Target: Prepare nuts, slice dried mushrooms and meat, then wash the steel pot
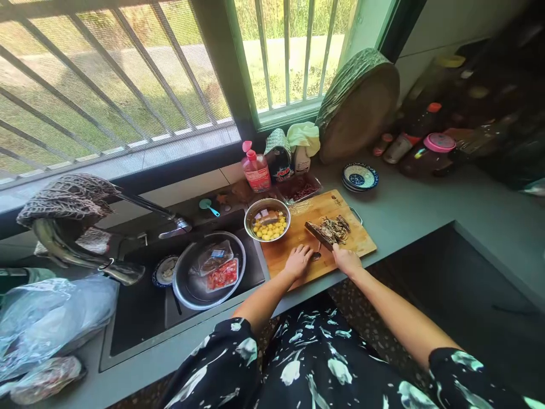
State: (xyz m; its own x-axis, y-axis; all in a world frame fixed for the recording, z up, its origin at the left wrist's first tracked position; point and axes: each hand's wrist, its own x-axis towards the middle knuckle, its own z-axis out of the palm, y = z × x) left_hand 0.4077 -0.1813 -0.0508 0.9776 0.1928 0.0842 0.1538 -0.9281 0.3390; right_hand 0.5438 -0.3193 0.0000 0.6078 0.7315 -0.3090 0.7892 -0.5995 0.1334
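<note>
On the wooden cutting board (276,258), my right hand (347,260) is wrapped round the handle of a kitchen knife (319,236), whose dark blade points up and to the left. A heap of brown, shredded food (334,229) lies just beyond the blade; its kind I cannot make out. My left hand (298,261) rests palm down on the board with its fingers stretched out, left of the knife. Close to its fingertips is a small dark piece (315,257). A metal bowl (252,232) with yellow balls in liquid stands at the board's upper left corner.
Left, a large basin (181,298) with packaged food sits in the sink (140,318) below the faucet (123,271). Behind the board are a pink pump bottle (256,173) and a tray of dark red food (303,187). Stacked small plates (360,177) stand right.
</note>
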